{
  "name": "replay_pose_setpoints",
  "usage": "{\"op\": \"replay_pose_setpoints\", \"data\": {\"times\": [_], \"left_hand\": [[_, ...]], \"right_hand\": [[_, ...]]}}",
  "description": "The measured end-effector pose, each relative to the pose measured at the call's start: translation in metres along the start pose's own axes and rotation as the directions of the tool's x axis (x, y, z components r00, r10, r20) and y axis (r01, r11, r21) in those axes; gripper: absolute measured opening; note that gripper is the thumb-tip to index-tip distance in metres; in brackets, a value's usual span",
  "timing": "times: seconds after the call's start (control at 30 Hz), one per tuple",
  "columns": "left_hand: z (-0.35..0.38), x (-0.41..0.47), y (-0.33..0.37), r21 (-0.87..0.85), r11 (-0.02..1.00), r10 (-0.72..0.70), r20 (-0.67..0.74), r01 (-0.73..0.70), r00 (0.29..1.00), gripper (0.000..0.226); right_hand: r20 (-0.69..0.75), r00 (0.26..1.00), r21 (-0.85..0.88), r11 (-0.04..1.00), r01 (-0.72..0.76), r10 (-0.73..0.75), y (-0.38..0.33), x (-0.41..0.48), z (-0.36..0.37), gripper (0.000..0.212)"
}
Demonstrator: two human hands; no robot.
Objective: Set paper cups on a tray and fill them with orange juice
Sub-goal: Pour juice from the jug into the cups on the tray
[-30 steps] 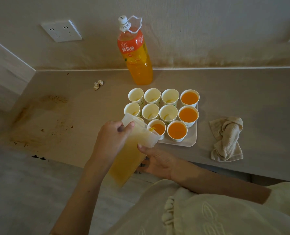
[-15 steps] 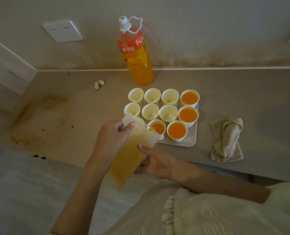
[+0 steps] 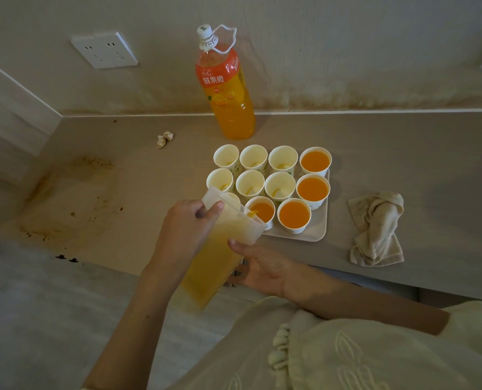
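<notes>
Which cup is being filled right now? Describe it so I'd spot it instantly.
Find the pale tray of cups in front of the tall orange bottle. In its nearest row, the cup sits right under the tilted pitcher. It is only partly filled, unlike the full cup to its right.

The left hand (image 3: 187,229) grips a clear plastic jug (image 3: 220,249) near its rim, tilting it so juice runs into a paper cup (image 3: 261,211) at the tray's (image 3: 317,230) near edge. The right hand (image 3: 259,266) cradles the jug from beneath, thumb on its side. 3 cups to the right are full; the others hold only a trace. A juice bottle (image 3: 228,91) stands on the worktop (image 3: 403,153) behind, and a crumpled cloth (image 3: 378,229) lies right of the tray.
</notes>
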State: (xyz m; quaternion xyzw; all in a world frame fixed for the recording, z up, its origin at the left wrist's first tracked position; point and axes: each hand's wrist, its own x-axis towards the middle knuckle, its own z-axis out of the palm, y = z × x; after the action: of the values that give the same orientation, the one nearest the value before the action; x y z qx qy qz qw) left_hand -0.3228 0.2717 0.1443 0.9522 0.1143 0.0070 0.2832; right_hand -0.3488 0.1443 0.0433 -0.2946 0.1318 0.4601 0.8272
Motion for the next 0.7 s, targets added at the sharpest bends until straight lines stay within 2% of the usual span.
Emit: {"op": "replay_pose_setpoints", "data": {"times": [0.33,0.57,0.7], "left_hand": [[-0.0006,-0.0021,0.0017,0.000,1.000,-0.002,-0.005,0.002,1.000,0.055],[-0.0001,-0.0011,0.0017,-0.001,1.000,-0.006,-0.004,0.006,1.000,0.054],[-0.0001,-0.0004,0.0025,0.007,1.000,-0.001,-0.002,0.001,1.000,0.054]], "right_hand": [[0.010,1.000,0.006,1.000,-0.003,0.003,0.0010,-0.0007,-0.0010,0.102],[-0.001,1.000,-0.005,1.000,-0.009,0.009,-0.0003,-0.0009,-0.0003,0.110],[0.005,1.000,0.001,1.000,-0.005,0.005,-0.0017,-0.0018,-0.0002,0.106]]}}
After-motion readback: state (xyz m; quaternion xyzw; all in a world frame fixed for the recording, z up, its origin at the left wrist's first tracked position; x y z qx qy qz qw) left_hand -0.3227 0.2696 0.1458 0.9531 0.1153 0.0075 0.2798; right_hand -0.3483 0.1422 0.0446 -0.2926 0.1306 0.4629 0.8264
